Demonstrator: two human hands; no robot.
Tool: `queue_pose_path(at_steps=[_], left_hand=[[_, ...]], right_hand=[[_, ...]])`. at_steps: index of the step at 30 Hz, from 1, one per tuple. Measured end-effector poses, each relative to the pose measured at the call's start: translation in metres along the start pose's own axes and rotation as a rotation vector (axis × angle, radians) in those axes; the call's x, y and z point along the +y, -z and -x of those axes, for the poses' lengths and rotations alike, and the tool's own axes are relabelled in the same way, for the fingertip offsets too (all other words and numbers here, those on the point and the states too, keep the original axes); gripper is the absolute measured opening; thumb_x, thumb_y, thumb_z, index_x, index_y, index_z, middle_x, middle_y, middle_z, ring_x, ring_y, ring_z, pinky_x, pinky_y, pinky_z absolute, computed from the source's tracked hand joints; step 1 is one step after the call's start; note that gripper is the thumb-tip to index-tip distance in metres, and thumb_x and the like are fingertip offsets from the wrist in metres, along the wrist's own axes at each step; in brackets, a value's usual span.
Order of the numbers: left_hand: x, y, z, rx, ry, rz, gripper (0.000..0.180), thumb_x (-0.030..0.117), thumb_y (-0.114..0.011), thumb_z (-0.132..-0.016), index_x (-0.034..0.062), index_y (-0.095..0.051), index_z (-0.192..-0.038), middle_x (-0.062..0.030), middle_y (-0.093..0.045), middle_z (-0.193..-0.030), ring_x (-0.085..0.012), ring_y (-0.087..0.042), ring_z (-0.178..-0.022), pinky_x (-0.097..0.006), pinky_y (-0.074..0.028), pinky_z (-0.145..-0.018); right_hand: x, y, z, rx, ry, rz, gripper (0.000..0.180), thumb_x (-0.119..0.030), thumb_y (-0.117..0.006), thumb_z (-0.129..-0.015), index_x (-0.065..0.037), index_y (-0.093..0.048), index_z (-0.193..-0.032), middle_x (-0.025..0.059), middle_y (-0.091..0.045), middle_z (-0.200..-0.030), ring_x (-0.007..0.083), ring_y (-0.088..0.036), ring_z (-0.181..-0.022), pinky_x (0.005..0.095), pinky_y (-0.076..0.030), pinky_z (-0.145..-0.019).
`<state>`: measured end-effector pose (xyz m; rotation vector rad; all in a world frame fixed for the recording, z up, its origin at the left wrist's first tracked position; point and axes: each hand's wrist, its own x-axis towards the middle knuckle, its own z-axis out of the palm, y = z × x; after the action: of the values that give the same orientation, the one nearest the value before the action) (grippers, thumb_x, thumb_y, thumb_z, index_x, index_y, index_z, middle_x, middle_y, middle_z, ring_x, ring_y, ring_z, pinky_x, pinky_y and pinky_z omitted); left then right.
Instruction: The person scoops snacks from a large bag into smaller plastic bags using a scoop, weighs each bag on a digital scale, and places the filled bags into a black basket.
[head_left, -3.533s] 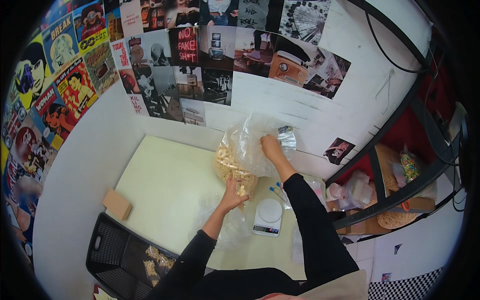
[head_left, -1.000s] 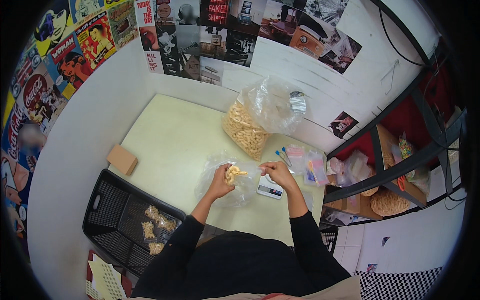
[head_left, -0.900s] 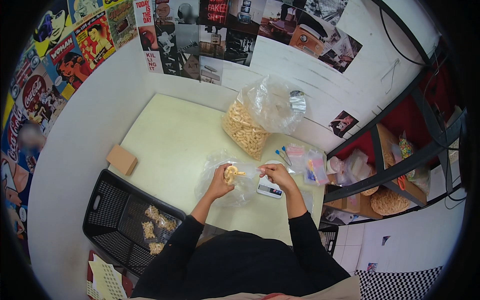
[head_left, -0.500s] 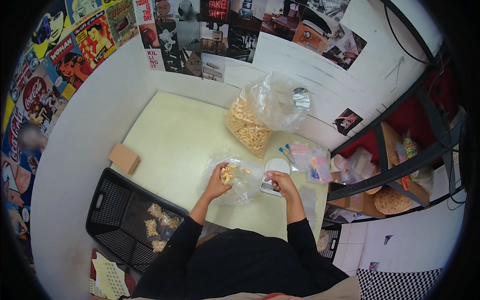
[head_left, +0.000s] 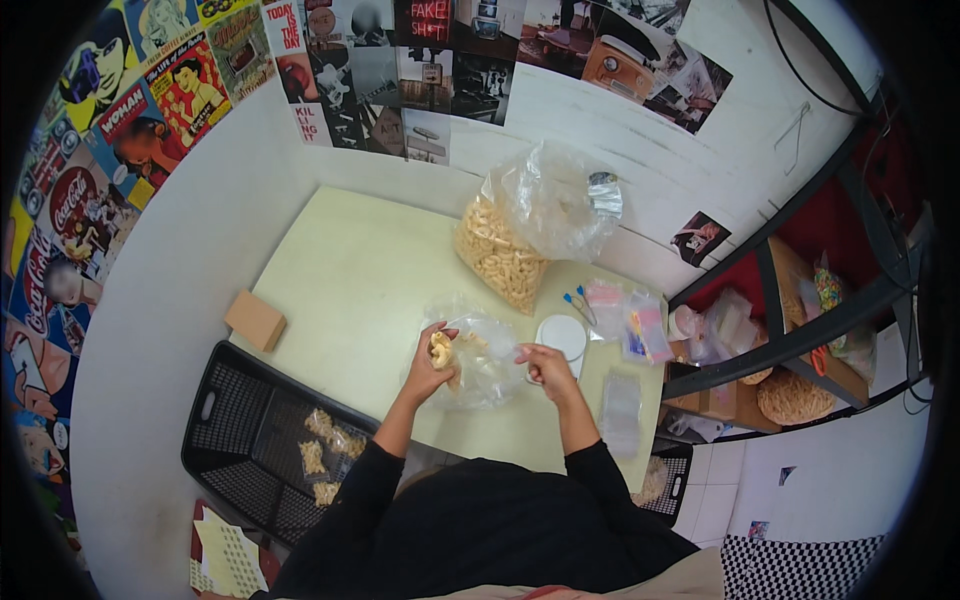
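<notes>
My left hand is curled around a small cluster of pale yellow, curved macaroni-like pieces. Whether a small bag wraps them I cannot tell. Beneath and beside it a crumpled clear plastic bag lies on the table, with a few pieces showing through. At that bag's right side my right hand is closed in a pinch; what its fingertips hold, if anything, is too small to make out. Partly hidden behind this hand stands a white kitchen scale with a round top.
A large clear bag of macaroni-like pieces stands at the back. Blue-handled scissors, packets and flat clear bags lie right. A cardboard box sits left, above a black crate holding several filled packets. Shelves stand right.
My right hand has moved left from over the scale to the side of the clear bag. My left hand has turned slightly and gone a little left, still holding the pieces.
</notes>
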<state>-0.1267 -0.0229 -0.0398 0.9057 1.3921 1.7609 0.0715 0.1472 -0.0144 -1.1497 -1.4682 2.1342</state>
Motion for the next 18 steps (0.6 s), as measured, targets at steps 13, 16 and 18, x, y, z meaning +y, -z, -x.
queue_pose_path(at_steps=[13,16,18], left_hand=[[0.024,-0.021,-0.016,-0.223,0.155,0.536,0.075,0.014,-0.063,-0.066,0.0068,-0.038,-0.137,-0.0119,-0.056,-0.121,-0.0279,-0.052,-0.119,-0.039,-0.041,-0.102],[0.026,-0.027,-0.022,-0.308,0.178,0.617,0.072,0.015,-0.062,-0.068,0.005,-0.039,-0.135,-0.0152,-0.054,-0.126,-0.0313,-0.051,-0.121,-0.042,-0.039,-0.104],[0.027,-0.01,-0.015,-0.301,0.184,0.617,0.07,0.016,-0.063,-0.07,0.0039,-0.039,-0.134,-0.0165,-0.053,-0.127,-0.0322,-0.052,-0.12,-0.043,-0.039,-0.105]], right_hand=[[-0.16,0.07,-0.083,0.617,0.724,0.505,0.027,-0.018,-0.057,-0.092,-0.004,-0.065,-0.113,0.007,-0.067,-0.089,0.0166,-0.058,-0.069,0.0279,-0.046,-0.062],[-0.162,0.062,-0.098,0.679,0.901,0.967,0.029,-0.016,-0.06,-0.088,-0.009,-0.065,-0.116,0.0084,-0.065,-0.1,0.0261,-0.059,-0.091,0.0373,-0.045,-0.082],[-0.167,-0.006,-0.067,0.798,1.027,1.249,0.031,-0.014,-0.063,-0.085,-0.012,-0.065,-0.116,0.0092,-0.062,-0.109,0.0297,-0.055,-0.104,0.0416,-0.039,-0.094]])
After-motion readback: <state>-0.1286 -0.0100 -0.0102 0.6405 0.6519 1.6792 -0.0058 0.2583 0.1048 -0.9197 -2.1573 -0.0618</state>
